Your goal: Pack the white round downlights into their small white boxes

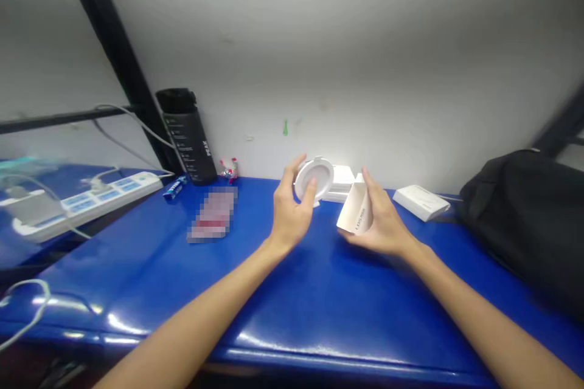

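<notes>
My left hand [289,216] holds a round white disc [316,177] by its rim, and it looks like an LED downlight. My right hand [382,225] grips a white cardboard box [354,209] with small dark print on its side. The box tilts, and its open end seems to face up. Both hands are raised just above the blue table [274,292], with a small gap between them. Right behind them lies a stack of white packaging [343,181], partly hidden by the disc and the box.
A black water bottle [188,140], a white power strip [86,205] with cables, a blurred red-and-white item [212,214] and a small blue packet [174,187] lie to the left. A white box [420,202] and a black bag [520,219] sit to the right, against a white wall.
</notes>
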